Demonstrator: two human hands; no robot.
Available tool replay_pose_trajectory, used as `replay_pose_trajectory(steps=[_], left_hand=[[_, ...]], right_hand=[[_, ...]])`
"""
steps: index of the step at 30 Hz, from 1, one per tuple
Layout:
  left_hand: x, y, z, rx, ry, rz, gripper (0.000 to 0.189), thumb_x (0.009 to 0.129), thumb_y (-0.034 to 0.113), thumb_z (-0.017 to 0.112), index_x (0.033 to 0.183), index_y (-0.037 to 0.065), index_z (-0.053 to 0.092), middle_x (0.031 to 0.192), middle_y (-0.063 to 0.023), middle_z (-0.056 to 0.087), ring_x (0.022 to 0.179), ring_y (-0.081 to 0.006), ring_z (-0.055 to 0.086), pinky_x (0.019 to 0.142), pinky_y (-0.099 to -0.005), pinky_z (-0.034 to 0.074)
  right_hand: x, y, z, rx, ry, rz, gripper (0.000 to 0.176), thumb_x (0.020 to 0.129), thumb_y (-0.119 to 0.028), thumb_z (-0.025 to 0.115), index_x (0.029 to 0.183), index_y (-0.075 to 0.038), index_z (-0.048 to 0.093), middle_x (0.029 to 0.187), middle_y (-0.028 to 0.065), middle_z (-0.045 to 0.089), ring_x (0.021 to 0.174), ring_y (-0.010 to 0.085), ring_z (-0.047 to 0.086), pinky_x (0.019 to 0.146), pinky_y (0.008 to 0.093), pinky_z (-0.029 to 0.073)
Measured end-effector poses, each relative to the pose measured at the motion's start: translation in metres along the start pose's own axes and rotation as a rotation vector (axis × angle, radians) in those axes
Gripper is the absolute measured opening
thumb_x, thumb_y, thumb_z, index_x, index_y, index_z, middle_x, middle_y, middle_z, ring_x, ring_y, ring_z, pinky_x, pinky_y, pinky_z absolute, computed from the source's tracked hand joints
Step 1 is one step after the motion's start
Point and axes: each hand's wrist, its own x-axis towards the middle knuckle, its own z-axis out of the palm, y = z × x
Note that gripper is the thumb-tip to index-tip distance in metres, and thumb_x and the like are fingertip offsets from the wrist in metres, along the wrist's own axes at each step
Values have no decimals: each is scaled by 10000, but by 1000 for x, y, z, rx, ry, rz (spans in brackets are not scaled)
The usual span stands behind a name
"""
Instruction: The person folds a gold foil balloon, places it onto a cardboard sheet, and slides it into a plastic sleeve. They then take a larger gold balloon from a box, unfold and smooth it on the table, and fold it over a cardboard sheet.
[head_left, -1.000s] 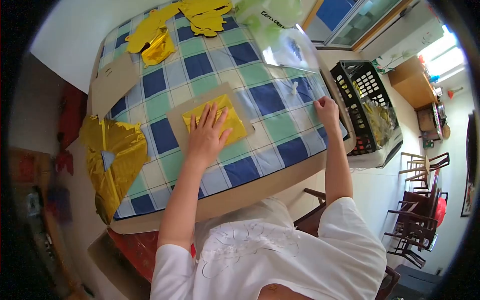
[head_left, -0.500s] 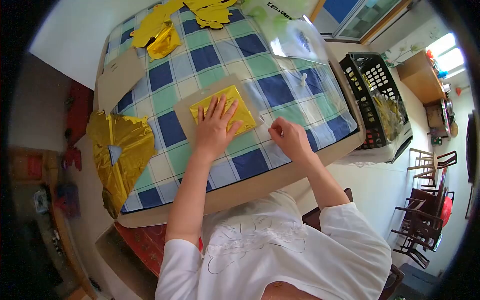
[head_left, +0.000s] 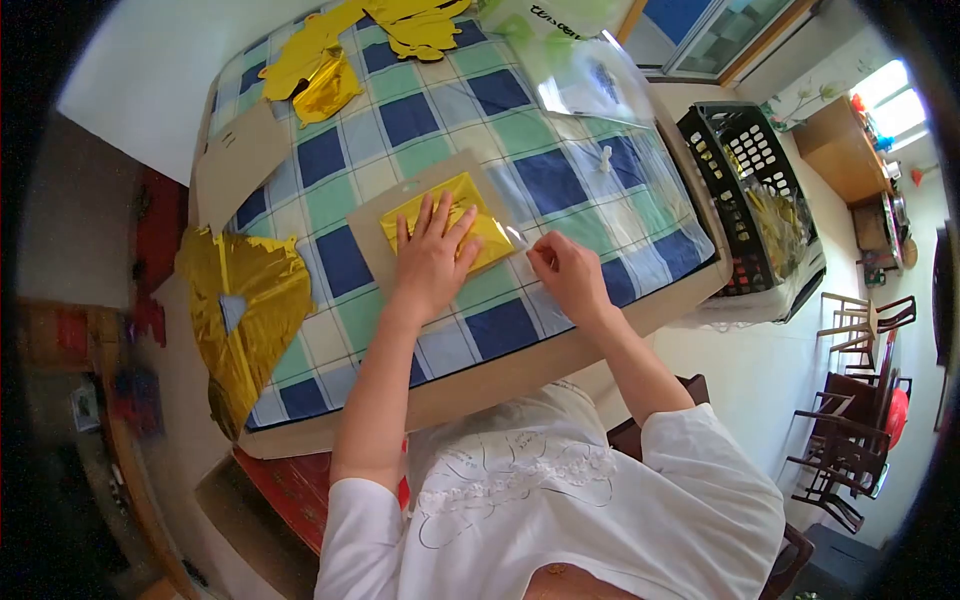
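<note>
My left hand [head_left: 430, 262] lies flat with fingers spread on a folded gold foil sheet [head_left: 478, 215]. The foil rests on a tan cardboard piece [head_left: 375, 245] with a small hang slot at its top edge. To the right, my right hand [head_left: 568, 268] has thumb and fingertips pinched together close to the card's right side. Between the foil and those fingertips shows a shiny transparent bit, like clear plastic film [head_left: 515, 238]. What the fingertips hold is too small to make out.
A checked cloth [head_left: 415, 160] covers the table. Gold foil shapes [head_left: 250, 300] hang over its left edge, near another cardboard piece [head_left: 240, 165]. Clear plastic bags [head_left: 590, 85] lie at the back, a small white object [head_left: 606, 158] nearer. A black crate [head_left: 745, 200] stands right.
My right hand has shifted slightly left and up towards the card, and the clear shiny bit beside the foil shows more. My left hand stays on the foil.
</note>
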Motion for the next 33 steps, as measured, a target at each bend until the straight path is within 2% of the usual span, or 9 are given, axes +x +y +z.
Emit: replay_pose_trajectory(steps=[3,5,6,8,9,12,21,27,33], left_hand=[[8,14,-22,76,-109,-60,457,933,410,490,1331,188,513,1467,-116,363,1388,-300,275,1100,-600,155],[20,24,-38,185,-188,-108,452,927,398,503,1321,179,516,1456,-119,373,1383,-298,281,1090,-620,154],[21,22,-30,159,-90,-65,449,926,393,506,1320,180,514,1452,-118,378,1380,-296,285,1087,-624,156],[21,12,-1,106,105,25,443,923,382,512,1318,183,510,1442,-116,388,1376,-292,291,1080,-631,158],[21,10,6,85,115,25,446,928,382,501,1329,186,499,1450,-114,380,1377,-293,292,1083,-627,151],[17,6,18,41,123,22,453,939,379,473,1353,194,472,1467,-108,365,1381,-297,292,1090,-615,136],[18,7,18,46,124,14,443,942,369,477,1351,198,483,1462,-107,380,1384,-289,294,1103,-605,123],[18,6,17,60,138,24,433,949,371,465,1344,196,491,1457,-108,388,1377,-293,308,1101,-605,131],[17,7,17,52,142,33,439,954,375,454,1353,192,483,1455,-117,389,1375,-304,308,1099,-606,132]], right_hand=[[-1,0,1,-53,-9,-9,153,859,-182,612,861,-34,577,780,152,639,703,334,628,630,412,491],[-2,1,3,-55,12,-24,136,833,-149,643,860,-27,589,744,120,633,655,264,617,610,356,491],[-1,2,3,-55,25,-31,132,820,-133,659,859,-24,596,726,104,630,631,228,612,600,329,491],[-2,2,2,-48,19,-41,122,820,-120,648,876,-23,599,734,100,624,645,230,617,607,327,494],[-3,2,0,-45,17,-44,119,820,-114,643,884,-22,601,738,98,621,652,230,619,610,326,496],[-7,-2,-6,53,-64,9,144,843,-130,584,921,-10,596,872,164,622,737,322,624,659,397,492],[-8,5,-3,74,-23,-65,146,849,-120,587,958,-27,614,892,159,617,734,318,628,668,387,505],[-12,0,-3,153,-5,-20,133,851,-109,598,957,-30,611,875,142,609,726,297,634,668,370,514],[-13,1,0,103,3,-79,123,852,-108,592,946,-29,602,865,138,603,721,301,630,657,383,510]])
